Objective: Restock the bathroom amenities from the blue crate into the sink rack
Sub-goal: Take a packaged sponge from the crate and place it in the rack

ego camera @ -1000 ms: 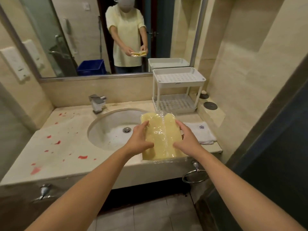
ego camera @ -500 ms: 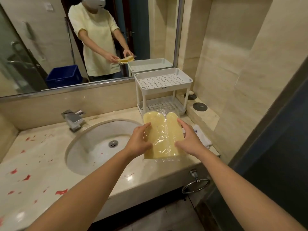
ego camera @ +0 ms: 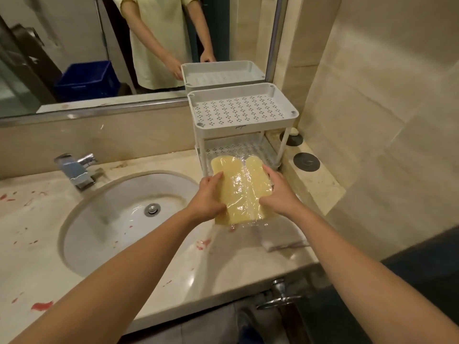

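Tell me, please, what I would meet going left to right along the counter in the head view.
Chrome faucet → white oval sink basin → yellow plastic-wrapped pack → nearer round black disc.

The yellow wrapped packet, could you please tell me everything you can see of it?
The yellow packet is flat and roughly rectangular: two pale yellow pieces side by side, rounded at the far end, wrapped in clear glossy film that wrinkles along the middle. The left hand grips its left edge, the right hand its right edge. It is held above the counter, its far end before the lower tier of the white rack.
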